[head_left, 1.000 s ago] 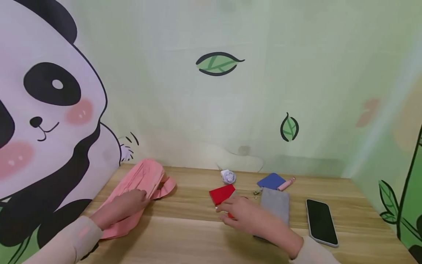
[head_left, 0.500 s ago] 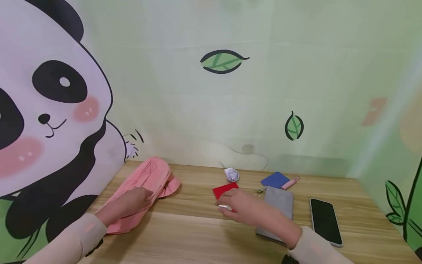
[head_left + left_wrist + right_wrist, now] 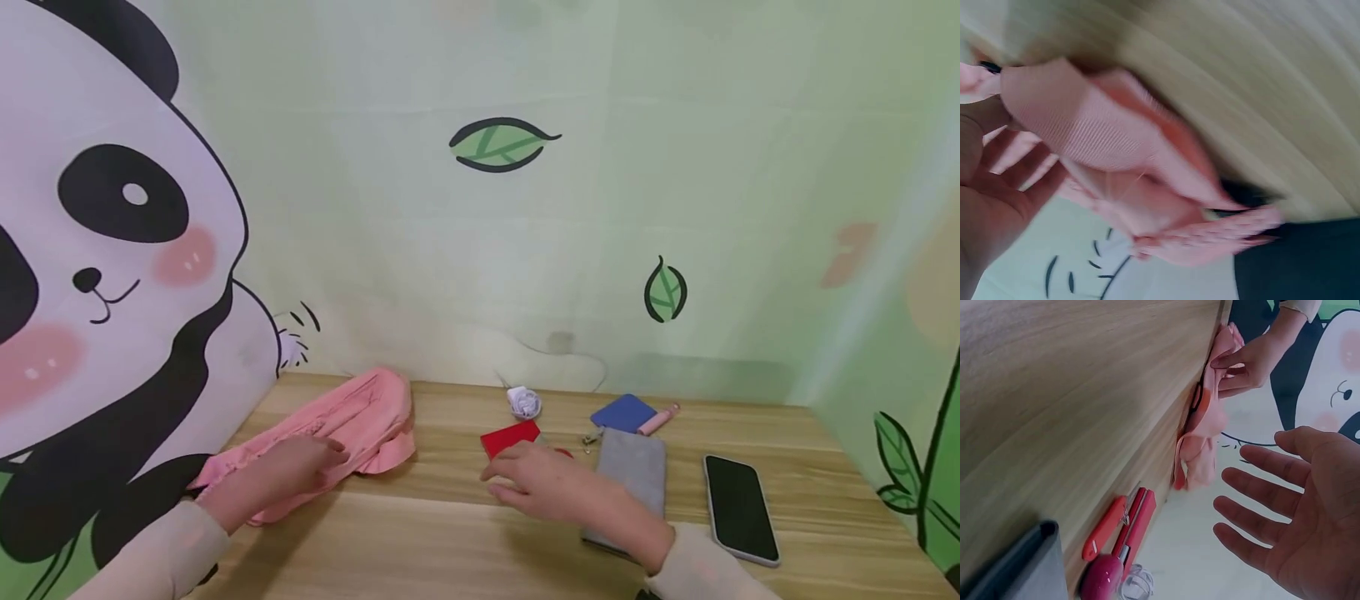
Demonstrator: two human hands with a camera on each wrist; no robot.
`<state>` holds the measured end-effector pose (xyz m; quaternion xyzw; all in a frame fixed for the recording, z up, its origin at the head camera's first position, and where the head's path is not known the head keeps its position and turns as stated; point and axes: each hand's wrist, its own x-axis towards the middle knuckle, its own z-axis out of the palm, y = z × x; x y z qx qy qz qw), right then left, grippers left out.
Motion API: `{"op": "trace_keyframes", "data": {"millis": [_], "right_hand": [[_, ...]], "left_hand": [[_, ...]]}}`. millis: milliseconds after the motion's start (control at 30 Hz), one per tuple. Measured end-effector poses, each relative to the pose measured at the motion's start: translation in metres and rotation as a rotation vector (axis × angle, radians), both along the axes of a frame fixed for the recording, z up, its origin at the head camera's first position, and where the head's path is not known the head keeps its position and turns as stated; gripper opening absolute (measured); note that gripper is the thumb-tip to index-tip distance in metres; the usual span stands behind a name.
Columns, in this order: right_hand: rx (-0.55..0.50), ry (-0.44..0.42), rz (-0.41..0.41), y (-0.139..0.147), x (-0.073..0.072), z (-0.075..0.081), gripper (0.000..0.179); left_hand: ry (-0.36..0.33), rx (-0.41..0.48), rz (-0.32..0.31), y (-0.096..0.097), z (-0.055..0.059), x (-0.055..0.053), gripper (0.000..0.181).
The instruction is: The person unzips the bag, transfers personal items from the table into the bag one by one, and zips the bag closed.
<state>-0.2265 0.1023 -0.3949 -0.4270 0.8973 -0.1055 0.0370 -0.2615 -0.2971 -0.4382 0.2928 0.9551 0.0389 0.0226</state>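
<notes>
My left hand (image 3: 296,467) grips a pink cloth bag (image 3: 382,417) on the left of the table. In the left wrist view, the thumb goes over the edge of the bag's ribbed fabric (image 3: 1079,119), with the fingers behind it; a braided strap (image 3: 1216,234) trails lower down. My right hand (image 3: 551,479) hovers palm down at mid-table, holding nothing, its fingers spread in the right wrist view. Close by it lie a red flat item (image 3: 508,437), an orange-red handled item (image 3: 1105,528) with a small metal ring, and a magenta rounded item (image 3: 1100,579).
A coiled white cable (image 3: 525,404) lies behind the red item. Under my right forearm is a grey pouch (image 3: 633,467), with a blue card (image 3: 622,412) and a pink tube (image 3: 660,418) beyond. A phone (image 3: 741,508) lies at the right. A panda-print cloth (image 3: 360,208) hangs behind.
The pink bag has turned and shifted, its far end now further right and its near part spread wider to the left. The right hand stays over nearly the same spot.
</notes>
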Motion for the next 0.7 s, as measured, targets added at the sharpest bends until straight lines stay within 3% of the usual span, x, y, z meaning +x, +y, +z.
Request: {"op": "trace_keyframes", "data": {"millis": [267,467,700], "right_hand": [[0.014,0.012,0.015,-0.019,-0.009,-0.006,0.033],[-0.036,0.078,0.067,-0.041,-0.021,-0.005,0.032],[-0.085,0.050,0.053,-0.059,-0.026,-0.003,0.031]], "left_hand": [[0.013,0.097,-0.255,-0.021,-0.007,-0.011,0.047],[0.027,0.199,-0.329,-0.026,-0.014,-0.019,0.061],[0.128,0.200,-0.441,-0.021,-0.022,-0.018,0.024]]}}
